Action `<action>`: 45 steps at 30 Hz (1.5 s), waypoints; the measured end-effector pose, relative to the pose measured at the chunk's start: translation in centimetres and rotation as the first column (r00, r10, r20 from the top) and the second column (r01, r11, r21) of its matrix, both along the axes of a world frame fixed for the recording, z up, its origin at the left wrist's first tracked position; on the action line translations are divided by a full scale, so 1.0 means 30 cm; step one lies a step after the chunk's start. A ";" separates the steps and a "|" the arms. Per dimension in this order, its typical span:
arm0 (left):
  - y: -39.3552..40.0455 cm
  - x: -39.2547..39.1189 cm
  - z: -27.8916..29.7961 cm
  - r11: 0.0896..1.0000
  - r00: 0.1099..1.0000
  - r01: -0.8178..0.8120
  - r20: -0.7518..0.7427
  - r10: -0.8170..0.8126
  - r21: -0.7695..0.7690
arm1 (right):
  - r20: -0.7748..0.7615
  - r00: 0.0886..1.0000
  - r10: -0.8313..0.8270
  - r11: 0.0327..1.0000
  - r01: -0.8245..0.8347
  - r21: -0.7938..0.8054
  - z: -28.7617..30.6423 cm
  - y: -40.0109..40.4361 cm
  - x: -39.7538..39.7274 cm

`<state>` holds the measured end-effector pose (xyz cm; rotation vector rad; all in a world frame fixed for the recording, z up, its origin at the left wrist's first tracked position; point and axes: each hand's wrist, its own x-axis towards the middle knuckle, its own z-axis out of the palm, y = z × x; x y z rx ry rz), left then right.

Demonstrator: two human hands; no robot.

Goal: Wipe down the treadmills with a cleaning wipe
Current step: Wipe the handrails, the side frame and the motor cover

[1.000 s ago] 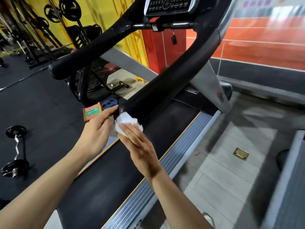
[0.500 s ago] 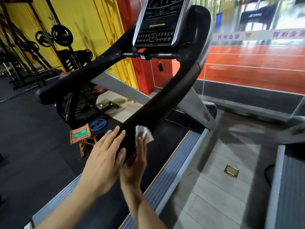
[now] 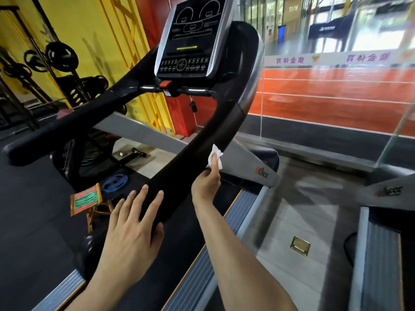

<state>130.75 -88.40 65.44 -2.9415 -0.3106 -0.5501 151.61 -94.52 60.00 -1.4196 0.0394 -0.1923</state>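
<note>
A person is wiping the right handrail [image 3: 202, 140] of a treadmill [image 3: 265, 173] in a gym, pressing a white cleaning wipe [image 3: 216, 156] against the rail's outer flank, at about 1 o'clock from the right hand [image 3: 207, 182]. The right hand is pinching the wipe, its fingers curling round the folded sheet and a fingertip pushing it flat onto the black padding. The left hand [image 3: 132, 230] is resting on the lower end of the same rail, at 7 o'clock from the wipe, its fingers [image 3: 143, 198] lying straight and spread over the top, its thumb tucking under the near edge, holding nothing. The console [image 3: 190, 39] is standing at 12 o'clock, apparently still to be cleaned, with the left handrail [image 3: 74, 122] reaching out to 9 o'clock. To do the stroke well, the wipe probably needs firm, even pressure, running in one continuous pass up the curve toward the console, then being wrapped round the rail so the top and underside are covered too; the steadying left hand should keep below the wiped stretch. A second treadmill [image 3: 381, 254] is waiting at 4 o'clock
</note>
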 end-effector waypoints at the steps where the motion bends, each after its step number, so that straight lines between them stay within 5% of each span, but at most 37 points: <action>1: -0.013 0.036 -0.001 1.000 1.000 0.001 -0.001 -0.001 0.008 | 0.025 1.000 -0.014 1.000 0.014 0.001 0.017 -0.013 0.019; 3: -0.027 0.108 -0.007 1.000 1.000 -0.012 -0.002 0.012 0.016 | 0.112 0.994 -0.022 1.000 0.019 0.025 0.020 -0.035 -0.019; 7: -0.053 0.267 -0.003 0.998 0.998 -0.061 0.024 0.061 0.002 | 0.340 0.917 0.210 0.972 -0.232 0.025 -0.034 -0.069 -0.146; 10: -0.074 0.383 -0.005 0.996 0.995 -0.083 0.049 0.084 -0.014 | 0.442 0.885 0.149 0.980 -0.071 -0.187 -0.074 -0.082 -0.020; 13: -0.103 0.472 -0.012 0.993 0.988 -0.117 0.104 0.115 0.008 | 0.567 0.805 0.173 0.970 -0.040 -0.239 -0.069 -0.108 0.234; 20: -0.154 0.667 -0.019 0.989 0.976 -0.140 0.173 0.132 0.040 | 0.640 0.737 0.217 0.924 0.057 -0.379 0.098 -0.204 0.743; 26: -0.188 0.885 -0.006 0.997 0.975 -0.076 0.213 0.070 0.022 | 0.592 0.765 0.254 0.881 0.070 -0.468 0.212 -0.249 1.035; 32: -0.228 1.113 0.019 0.998 0.952 -0.044 0.301 0.054 -0.038 | 0.664 0.386 0.640 0.704 0.053 -0.709 0.238 -0.296 1.062; 39: -0.278 1.297 0.051 0.995 0.957 -0.062 0.279 0.083 -0.081 | 0.593 0.632 0.499 0.728 0.065 -0.682 0.399 -0.330 1.365; 45: -0.296 1.429 0.075 0.995 0.953 -0.024 0.299 0.051 -0.092 | 0.685 0.432 0.587 0.777 -0.064 -0.626 0.234 -0.369 1.185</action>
